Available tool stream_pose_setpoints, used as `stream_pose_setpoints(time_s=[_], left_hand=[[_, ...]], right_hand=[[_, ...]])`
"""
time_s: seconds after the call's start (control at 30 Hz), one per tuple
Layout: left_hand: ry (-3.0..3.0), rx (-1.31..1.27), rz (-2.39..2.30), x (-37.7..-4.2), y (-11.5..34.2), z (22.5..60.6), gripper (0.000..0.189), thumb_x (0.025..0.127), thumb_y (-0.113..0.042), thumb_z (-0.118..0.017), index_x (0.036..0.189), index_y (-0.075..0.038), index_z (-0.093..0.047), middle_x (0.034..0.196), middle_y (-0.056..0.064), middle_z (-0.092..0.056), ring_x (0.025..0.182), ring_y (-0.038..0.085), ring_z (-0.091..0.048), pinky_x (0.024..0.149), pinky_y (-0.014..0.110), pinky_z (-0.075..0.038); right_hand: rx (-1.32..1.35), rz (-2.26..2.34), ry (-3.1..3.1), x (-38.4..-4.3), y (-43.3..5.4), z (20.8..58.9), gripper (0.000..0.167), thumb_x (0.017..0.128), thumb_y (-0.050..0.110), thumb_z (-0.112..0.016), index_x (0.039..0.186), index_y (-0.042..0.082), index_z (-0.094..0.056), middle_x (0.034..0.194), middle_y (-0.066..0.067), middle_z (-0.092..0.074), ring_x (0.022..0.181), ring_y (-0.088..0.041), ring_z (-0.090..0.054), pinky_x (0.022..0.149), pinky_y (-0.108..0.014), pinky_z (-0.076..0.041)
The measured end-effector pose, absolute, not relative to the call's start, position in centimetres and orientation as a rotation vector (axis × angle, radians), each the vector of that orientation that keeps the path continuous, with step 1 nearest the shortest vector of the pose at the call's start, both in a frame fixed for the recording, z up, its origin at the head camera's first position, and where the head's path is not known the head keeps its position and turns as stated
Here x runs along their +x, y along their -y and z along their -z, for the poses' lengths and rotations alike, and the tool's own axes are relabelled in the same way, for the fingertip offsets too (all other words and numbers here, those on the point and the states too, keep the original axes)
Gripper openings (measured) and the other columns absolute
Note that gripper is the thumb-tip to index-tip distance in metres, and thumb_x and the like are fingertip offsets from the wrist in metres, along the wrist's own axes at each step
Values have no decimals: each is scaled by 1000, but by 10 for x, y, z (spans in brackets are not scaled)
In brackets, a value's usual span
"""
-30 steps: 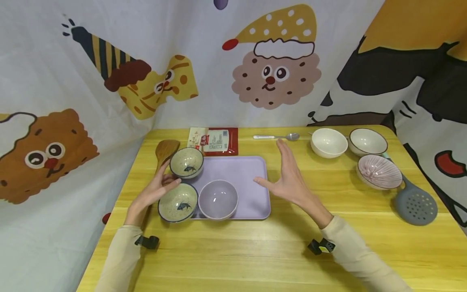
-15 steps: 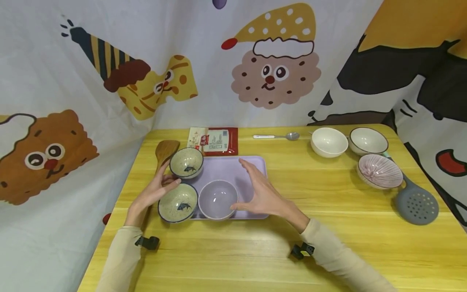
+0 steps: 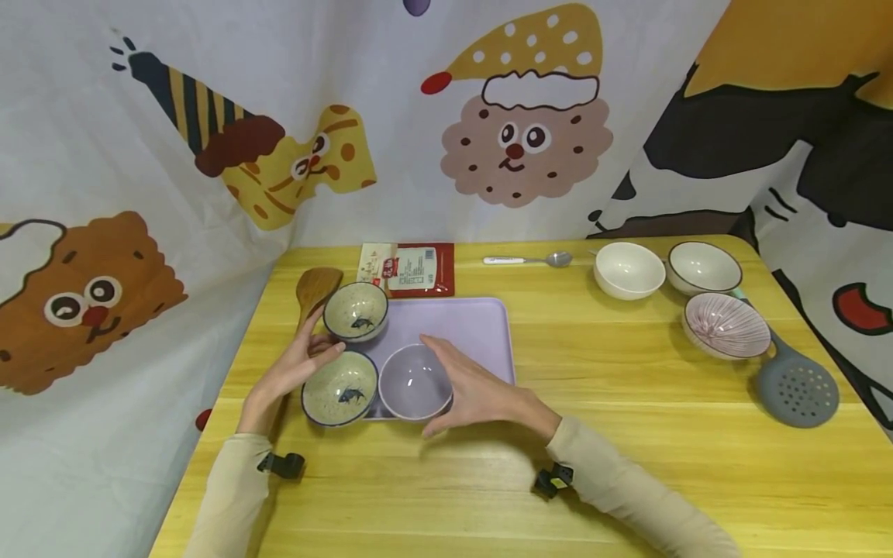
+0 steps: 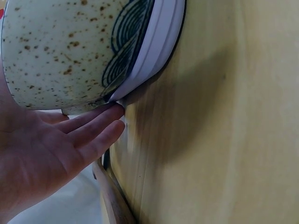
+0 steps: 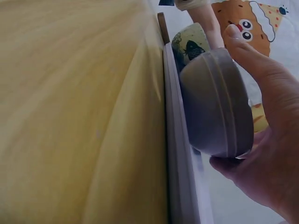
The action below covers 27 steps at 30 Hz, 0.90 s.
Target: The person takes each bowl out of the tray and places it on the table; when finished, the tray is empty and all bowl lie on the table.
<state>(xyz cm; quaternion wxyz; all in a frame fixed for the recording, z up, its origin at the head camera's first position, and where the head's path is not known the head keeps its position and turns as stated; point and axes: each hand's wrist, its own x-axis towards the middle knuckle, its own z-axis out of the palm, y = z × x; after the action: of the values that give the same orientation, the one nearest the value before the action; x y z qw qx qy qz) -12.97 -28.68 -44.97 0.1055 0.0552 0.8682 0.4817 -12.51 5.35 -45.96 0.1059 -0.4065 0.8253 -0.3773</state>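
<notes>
A plain purple bowl (image 3: pixel 413 387) stands on the lilac tray (image 3: pixel 481 325). My right hand (image 3: pixel 474 387) reaches round its right side, thumb near the front rim and fingers towards the back. In the right wrist view the thumb stretches beside the purple bowl (image 5: pixel 215 102), with the fingers along its other side. Two speckled bowls with blue fish sit at the tray's left, a back bowl (image 3: pixel 356 310) and a front bowl (image 3: pixel 338 391). Between them, at their left, is my left hand (image 3: pixel 296 364). The left wrist view shows its fingers extended beside a speckled bowl (image 4: pixel 60 51).
A wooden spatula (image 3: pixel 317 288) lies left of the bowls, and a red-and-white packet (image 3: pixel 412 270) behind the tray. A spoon (image 3: pixel 526 260) lies at the back. On the right are a white bowl (image 3: pixel 629 271), a dark-rimmed bowl (image 3: pixel 705 269), a striped bowl (image 3: pixel 725 325) and a grey skimmer (image 3: pixel 798 391).
My right hand has swept left from beyond the tray's right edge to the purple bowl's right side. The left hand stays by the speckled bowls.
</notes>
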Motion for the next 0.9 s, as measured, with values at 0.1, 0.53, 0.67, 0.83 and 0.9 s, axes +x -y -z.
stream_pose_setpoints(time_s=[0.1,0.53,0.67,0.83,0.9], left_hand=[[-2558,165,-1423,-130,287,450,92,103,-23,-61,163,-10,8,137,37,-55,127,47,-56,110,58,-46],[-2534,158,-1432,-131,289,451,93,103,-24,-61,163,-10,9,138,36,-54,128,48,-55,111,60,-45],[-2525,158,-1434,-132,290,450,93,103,-24,-60,163,-10,9,138,36,-55,128,48,-55,111,60,-44],[-2530,160,-1428,-133,290,451,92,103,-24,-60,163,-10,8,138,36,-54,129,48,-55,112,60,-44],[-2533,164,-1425,-133,290,451,92,103,-24,-60,163,-9,8,137,36,-55,128,48,-55,111,60,-44]], right_hand=[[-1194,1128,-2416,-126,-53,463,145,56,48,-99,163,8,-9,164,-17,-27,150,-28,-33,123,-47,-32],[-1150,1278,-2460,-131,-55,479,130,56,46,-98,157,4,-29,149,-11,-50,132,-29,-55,107,-50,-52],[-1146,1340,-2477,-132,-57,481,129,56,47,-98,158,8,-30,147,-10,-53,130,-28,-57,104,-48,-54],[-1113,1426,-2478,-129,-62,476,129,54,43,-99,158,12,-30,144,-10,-54,126,-28,-59,100,-48,-57],[-1087,1453,-2490,-128,-65,474,129,53,44,-99,158,13,-31,144,-9,-54,126,-27,-59,100,-46,-57]])
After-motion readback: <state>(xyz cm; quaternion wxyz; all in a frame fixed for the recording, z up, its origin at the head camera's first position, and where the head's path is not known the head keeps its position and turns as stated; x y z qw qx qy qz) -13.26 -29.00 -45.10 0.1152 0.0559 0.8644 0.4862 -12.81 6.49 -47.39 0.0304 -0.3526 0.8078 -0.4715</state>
